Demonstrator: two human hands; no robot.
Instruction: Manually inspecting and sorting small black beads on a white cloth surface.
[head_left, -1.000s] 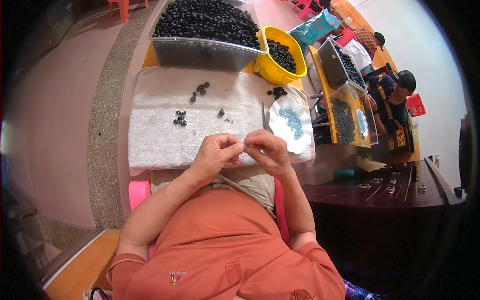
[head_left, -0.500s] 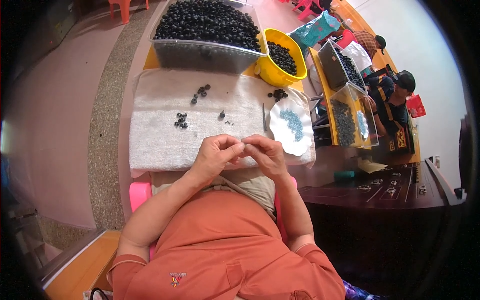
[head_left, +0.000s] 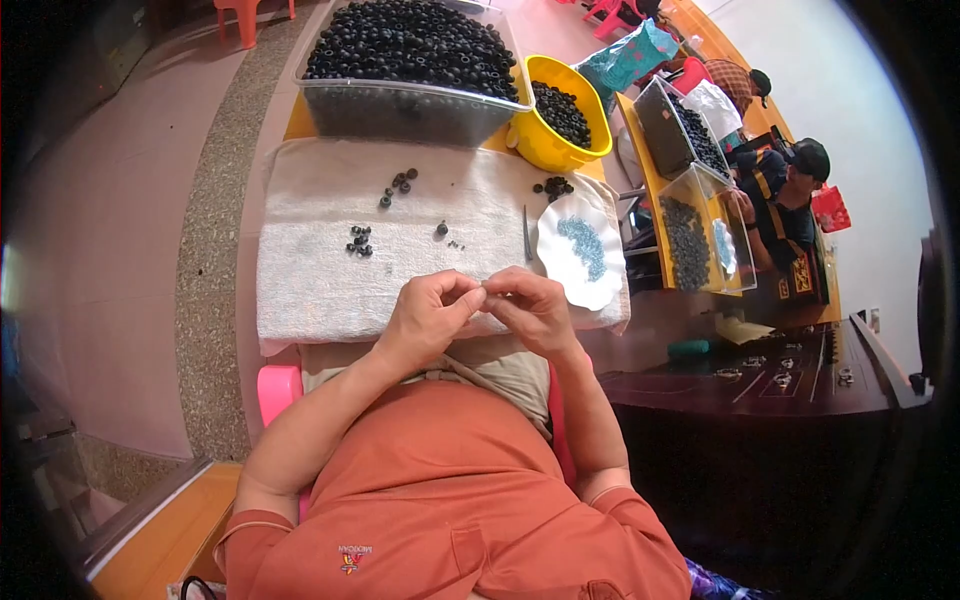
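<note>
1. Hands first: your left hand [head_left: 430, 318] and right hand [head_left: 530, 310] meet fingertip to fingertip over the near edge of the white towel [head_left: 320, 280]. Both are pinched closed around something tiny between them; it is too small to tell what it is.
2. Loose on the towel ahead of your hands lie small clusters of dark beads [head_left: 360, 241], with more near the far edge and a few by the plate.
3. Just beside your right hand sits a white scalloped plate [head_left: 575, 285] holding a streak of small blue pieces [head_left: 585, 247]. A thin dark tool [head_left: 526, 232] lies on the towel next to the plate's left rim.
4. Beyond the towel stands a clear bin [head_left: 400, 105] heaped with dark beads, and a yellow bowl [head_left: 545, 150] of the same touches its right end.
5. Off to your right, another person [head_left: 790, 200] sits at a separate table with clear boxes [head_left: 690, 225].
</note>
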